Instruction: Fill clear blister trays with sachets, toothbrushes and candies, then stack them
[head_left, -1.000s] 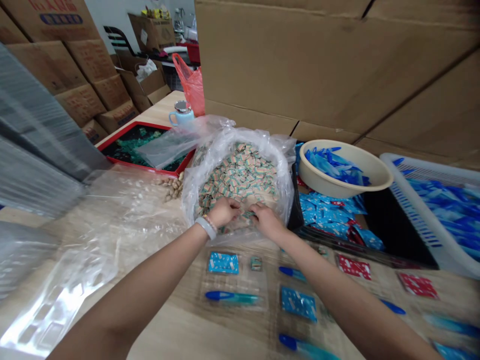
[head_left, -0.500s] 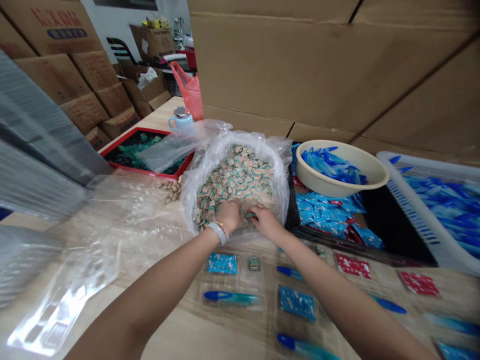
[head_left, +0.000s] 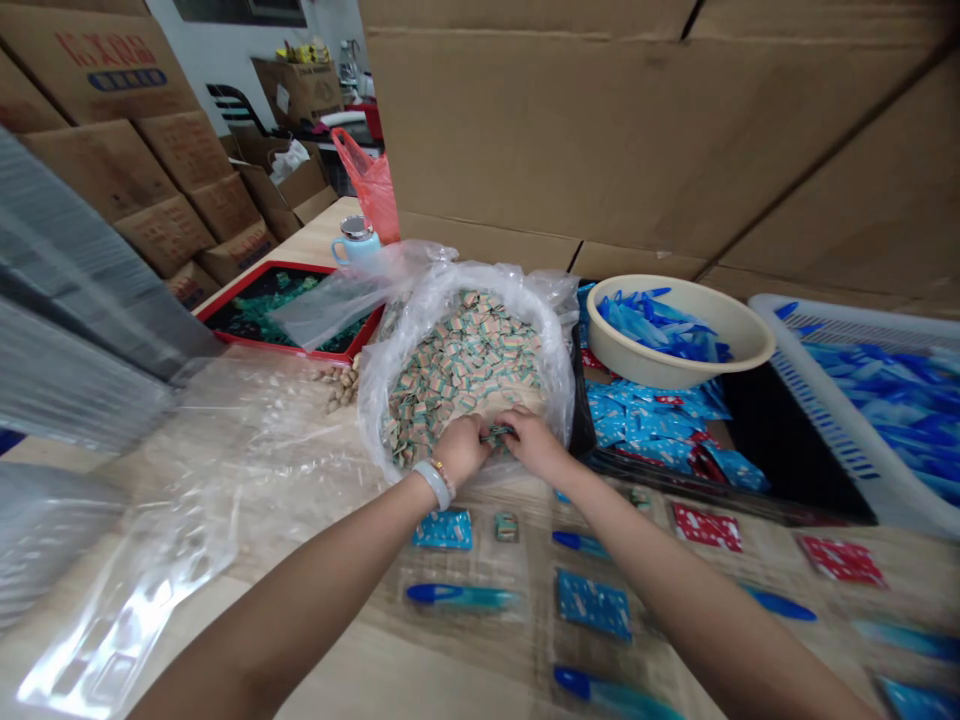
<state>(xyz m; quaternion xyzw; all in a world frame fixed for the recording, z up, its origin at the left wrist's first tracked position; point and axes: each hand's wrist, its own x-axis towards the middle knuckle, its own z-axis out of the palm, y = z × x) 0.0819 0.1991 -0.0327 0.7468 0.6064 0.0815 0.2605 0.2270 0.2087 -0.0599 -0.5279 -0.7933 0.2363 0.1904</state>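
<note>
A clear plastic bag (head_left: 390, 330) holds a heap of small striped packets (head_left: 465, 365). Both my hands are at its near edge. My left hand (head_left: 461, 447), with a white wristband, is closed on a bunch of the small packets. My right hand (head_left: 531, 440) is closed too, its fingers pinching packets right beside the left hand. In front of the bag, clear blister trays (head_left: 480, 565) lie on the wooden table, with blue sachets (head_left: 444, 528), a small packet (head_left: 507, 526) and blue pens (head_left: 457, 596) in their pockets.
A cream bowl (head_left: 679, 372) of blue items stands right of the bag over a black tray of blue and red sachets (head_left: 652, 420). A white basket (head_left: 825, 400) is at far right. A red tray (head_left: 247, 335), a mug (head_left: 355, 240), loose plastic film (head_left: 187, 470) and cardboard boxes (head_left: 600, 130) surround them.
Both hands drew back from the heap toward the bag's near edge and closed together on a few packets. The camera view shifted slightly.
</note>
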